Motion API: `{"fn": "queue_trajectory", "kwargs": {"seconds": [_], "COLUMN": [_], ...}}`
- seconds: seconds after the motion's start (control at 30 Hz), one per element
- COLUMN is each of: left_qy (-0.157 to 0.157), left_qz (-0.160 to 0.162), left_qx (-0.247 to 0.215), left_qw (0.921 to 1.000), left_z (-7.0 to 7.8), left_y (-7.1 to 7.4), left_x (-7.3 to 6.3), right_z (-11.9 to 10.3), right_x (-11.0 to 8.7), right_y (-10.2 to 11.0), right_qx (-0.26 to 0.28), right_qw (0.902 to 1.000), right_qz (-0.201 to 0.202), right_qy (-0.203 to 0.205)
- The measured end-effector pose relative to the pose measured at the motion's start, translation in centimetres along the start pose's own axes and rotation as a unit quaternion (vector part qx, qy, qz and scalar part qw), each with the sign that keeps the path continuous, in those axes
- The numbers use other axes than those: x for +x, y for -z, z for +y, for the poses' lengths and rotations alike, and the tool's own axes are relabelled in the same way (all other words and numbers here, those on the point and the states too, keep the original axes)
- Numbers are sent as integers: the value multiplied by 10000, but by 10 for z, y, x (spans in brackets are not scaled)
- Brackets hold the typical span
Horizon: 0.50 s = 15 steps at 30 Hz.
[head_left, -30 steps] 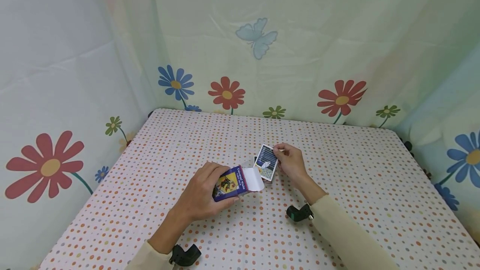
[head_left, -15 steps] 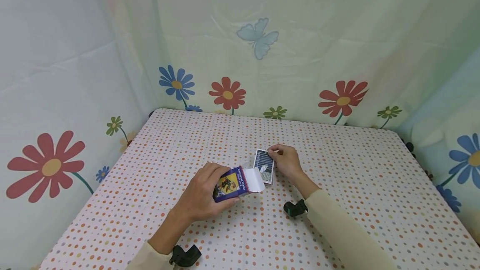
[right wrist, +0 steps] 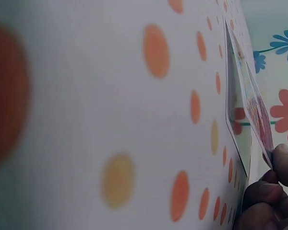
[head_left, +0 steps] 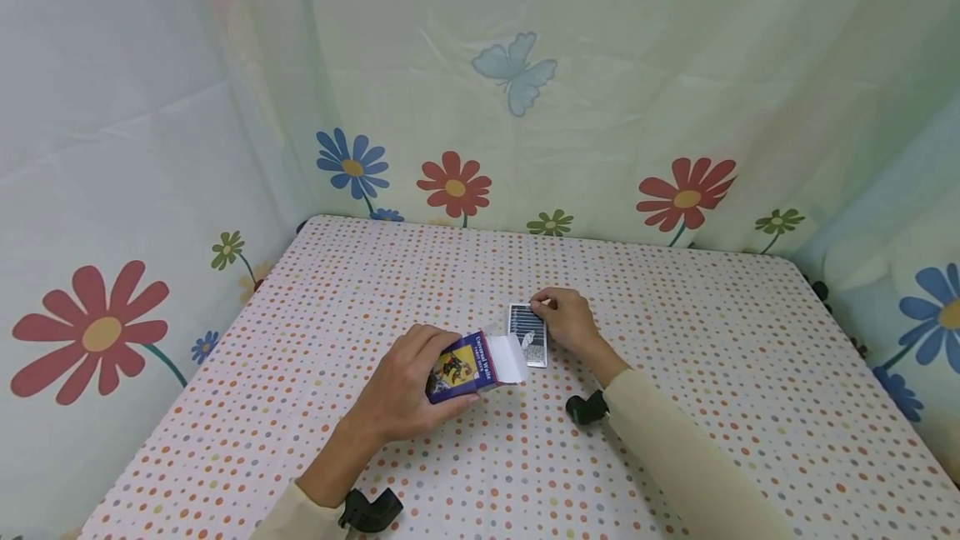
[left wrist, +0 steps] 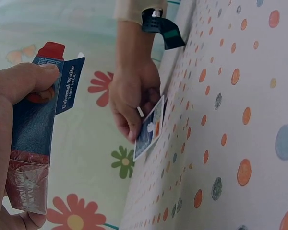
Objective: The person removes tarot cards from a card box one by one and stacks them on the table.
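Note:
My left hand [head_left: 405, 383] grips a purple tarot card box [head_left: 456, 369] printed "Universal Waite Tarot Deck", thumb along one side and fingers on the other. Its white-lined flap [head_left: 508, 359] stands open toward the right. Between right thumb and fingers, my right hand [head_left: 573, 321] pinches the top corner of a white-bordered tarot card [head_left: 527, 335], just right of the box. In the right wrist view this card [right wrist: 253, 103] is tilted, its held edge raised. Beneath it a flat glossy card [right wrist: 234, 103] lies on the tabletop. Whether more cards lie there I cannot tell.
A polka-dot cloth [head_left: 420, 273] covers the table. Flower-printed curtains [head_left: 600, 90] hang behind and at both sides. A black wrist camera [head_left: 587, 408] juts from the right sleeve, another black camera [head_left: 371, 512] from the left.
My right hand has moved left and slightly lower with the card, which has turned from slanted to nearly straight, over the spot beside the flap. The left hand and box stay put.

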<state>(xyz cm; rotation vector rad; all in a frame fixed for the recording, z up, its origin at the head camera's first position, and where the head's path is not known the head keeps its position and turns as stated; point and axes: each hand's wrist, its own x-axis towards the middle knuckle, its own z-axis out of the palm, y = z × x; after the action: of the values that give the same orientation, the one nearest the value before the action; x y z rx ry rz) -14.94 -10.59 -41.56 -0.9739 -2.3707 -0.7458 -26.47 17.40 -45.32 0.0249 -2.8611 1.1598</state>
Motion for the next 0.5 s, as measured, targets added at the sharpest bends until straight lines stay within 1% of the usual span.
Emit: {"fn": "queue_trajectory", "kwargs": {"seconds": [0.1,0.3,0.5], "left_qy": [-3,-10,-52], "left_qz": [-17,1,42], "left_qx": [2,-19,-12], "left_qw": [10000,10000,10000], "left_z": [0,0,-2], "left_y": [0,0,0], "left_x": [0,-1,-1], "right_z": [-3,-8,-12], "right_x": [1,0,1], "right_y": [-1,-1,-1], "right_qx": [-294,-862,-1152], "right_qw": [9996,9960,9924], "right_qz": [-22,-237,-414], "right_qy": [-11,80,116]}}
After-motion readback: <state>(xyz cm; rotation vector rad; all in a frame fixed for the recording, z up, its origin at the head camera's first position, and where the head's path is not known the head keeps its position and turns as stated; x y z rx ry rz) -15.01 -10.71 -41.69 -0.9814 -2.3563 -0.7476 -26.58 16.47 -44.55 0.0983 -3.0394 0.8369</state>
